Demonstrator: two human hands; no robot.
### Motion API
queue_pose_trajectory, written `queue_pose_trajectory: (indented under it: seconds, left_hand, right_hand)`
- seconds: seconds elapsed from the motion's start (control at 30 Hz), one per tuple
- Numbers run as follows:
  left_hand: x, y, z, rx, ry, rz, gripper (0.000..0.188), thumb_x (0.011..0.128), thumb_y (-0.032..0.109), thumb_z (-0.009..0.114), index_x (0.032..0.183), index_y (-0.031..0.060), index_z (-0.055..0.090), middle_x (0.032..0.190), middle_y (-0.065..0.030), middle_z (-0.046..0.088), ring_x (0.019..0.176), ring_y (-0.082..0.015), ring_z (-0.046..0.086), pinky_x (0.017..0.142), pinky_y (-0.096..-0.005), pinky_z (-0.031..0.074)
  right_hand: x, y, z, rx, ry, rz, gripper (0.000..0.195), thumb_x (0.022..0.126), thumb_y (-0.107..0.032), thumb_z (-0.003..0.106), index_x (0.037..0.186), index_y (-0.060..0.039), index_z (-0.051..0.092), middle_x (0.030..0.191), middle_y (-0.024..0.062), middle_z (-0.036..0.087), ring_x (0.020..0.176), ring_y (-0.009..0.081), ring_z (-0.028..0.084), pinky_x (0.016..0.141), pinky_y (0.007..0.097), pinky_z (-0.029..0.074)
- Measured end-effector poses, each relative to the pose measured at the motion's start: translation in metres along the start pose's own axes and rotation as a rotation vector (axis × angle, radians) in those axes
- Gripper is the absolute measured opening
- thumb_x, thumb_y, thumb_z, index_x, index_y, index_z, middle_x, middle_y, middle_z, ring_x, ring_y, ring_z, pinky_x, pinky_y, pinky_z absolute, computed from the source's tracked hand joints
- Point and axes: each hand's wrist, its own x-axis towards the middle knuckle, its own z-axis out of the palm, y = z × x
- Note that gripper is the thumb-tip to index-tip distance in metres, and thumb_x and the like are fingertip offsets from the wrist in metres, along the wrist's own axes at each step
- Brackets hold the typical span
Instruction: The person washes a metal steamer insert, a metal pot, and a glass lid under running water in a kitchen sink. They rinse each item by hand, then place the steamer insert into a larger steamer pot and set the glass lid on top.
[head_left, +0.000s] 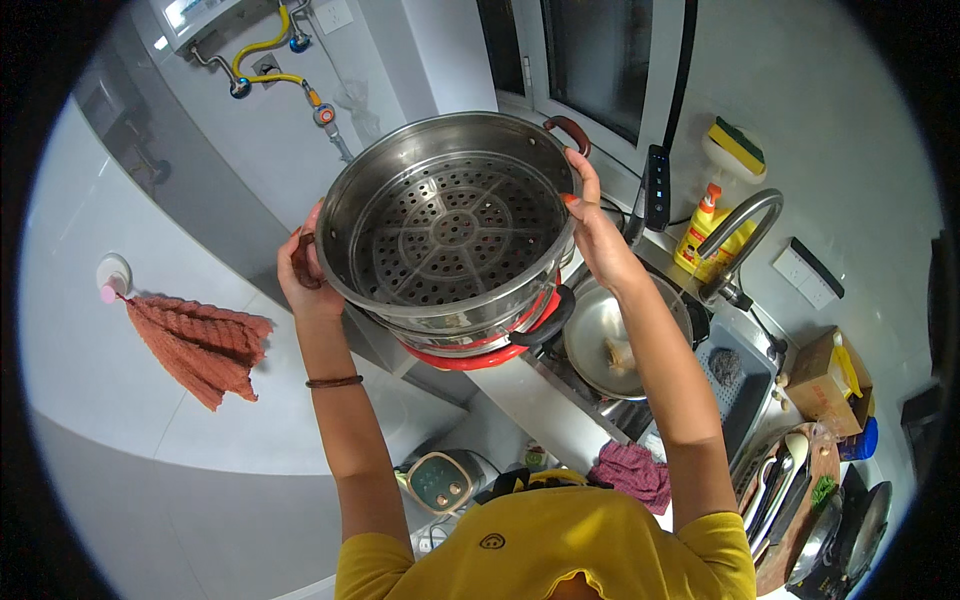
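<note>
A round stainless-steel steamer tier (455, 225) with a perforated bottom is tilted towards me. My left hand (309, 266) grips its side at the brown handle. On the opposite side, my right hand (596, 225) holds the rim just below the other brown handle (568, 133). Under or behind the tier show more steel pot walls, a red rim (480, 360) and a black handle (546, 319); whether they touch the tier is partly hidden. Beside my right forearm, a steel pan (600, 341) sits in the sink with something pale inside, near the curved faucet (750, 225).
A yellow detergent bottle (709, 232) stands behind the faucet. Right of the sink are a grey drain basket (739, 375), a cardboard box (821, 382) and a utensil holder (780, 472). An orange cloth (199, 341) hangs on the left wall; a checked cloth (634, 476) lies on the counter edge.
</note>
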Motion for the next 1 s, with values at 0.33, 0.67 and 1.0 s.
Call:
queue_pose_trajectory:
  seconds: [0.33, 0.67, 1.0]
  left_hand:
    - [0.007, -0.008, -0.026, -0.067, 0.055, -0.006, 0.050, 0.081, 0.027, 0.042, 0.118, -0.0073, 0.047, 0.117, -0.0149, 0.054, 0.107, -0.0226, 0.051, 0.093, -0.0317, 0.039]
    - [0.006, -0.010, -0.054, -0.016, 0.204, 0.054, 0.040, 0.085, 0.027, 0.044, 0.109, -0.0030, 0.053, 0.105, -0.0108, 0.058, 0.103, -0.0200, 0.052, 0.089, -0.0309, 0.041]
    - [-0.133, -0.089, -0.070, 0.085, 0.576, -0.057, 0.021, 0.086, 0.027, 0.047, 0.100, 0.0117, 0.050, 0.090, -0.0003, 0.053, 0.088, -0.0132, 0.048, 0.083, -0.0323, 0.036]
  right_hand:
    - [0.011, 0.020, -0.003, 0.025, -0.030, 0.038, 0.066, 0.081, -0.024, 0.039, 0.140, -0.0169, 0.009, 0.145, 0.0094, 0.005, 0.133, 0.0244, 0.011, 0.108, 0.0338, 0.006]
    - [0.000, 0.014, 0.000, -0.220, 0.022, 0.000, 0.067, 0.091, -0.040, 0.034, 0.141, -0.0110, 0.000, 0.144, 0.0180, 0.008, 0.134, 0.0279, 0.008, 0.107, 0.0344, 0.008]
    - [-0.102, 0.024, -0.060, -0.213, 0.061, 0.131, 0.081, 0.082, -0.066, 0.029, 0.140, -0.0119, 0.012, 0.142, 0.0161, 0.023, 0.132, 0.0282, 0.018, 0.108, 0.0383, 0.012]
